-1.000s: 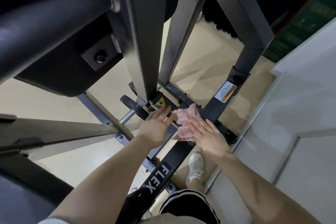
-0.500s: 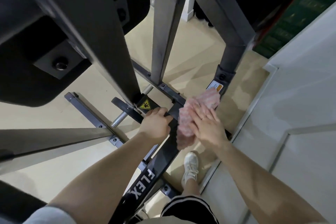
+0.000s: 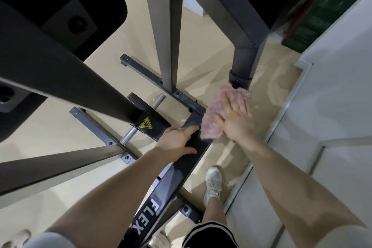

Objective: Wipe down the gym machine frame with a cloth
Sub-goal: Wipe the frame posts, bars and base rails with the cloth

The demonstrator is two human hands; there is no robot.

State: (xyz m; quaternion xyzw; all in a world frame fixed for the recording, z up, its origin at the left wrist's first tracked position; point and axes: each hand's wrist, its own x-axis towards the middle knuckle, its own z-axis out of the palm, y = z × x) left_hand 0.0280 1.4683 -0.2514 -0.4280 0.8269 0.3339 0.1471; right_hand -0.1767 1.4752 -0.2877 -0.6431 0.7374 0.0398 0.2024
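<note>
Cloth (image 3: pixel 213 121) under flat right hand (image 3: pixel 237 121) on frame (image 3: pixel 189 159).

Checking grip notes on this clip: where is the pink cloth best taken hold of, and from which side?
Probably the loose lower end of the cloth, hanging off the dark frame bar below the right hand. Come from the person's right, the floor side: the left hand grips the bar on the other side, and the right hand's flat fingers cover the upper part.
</note>
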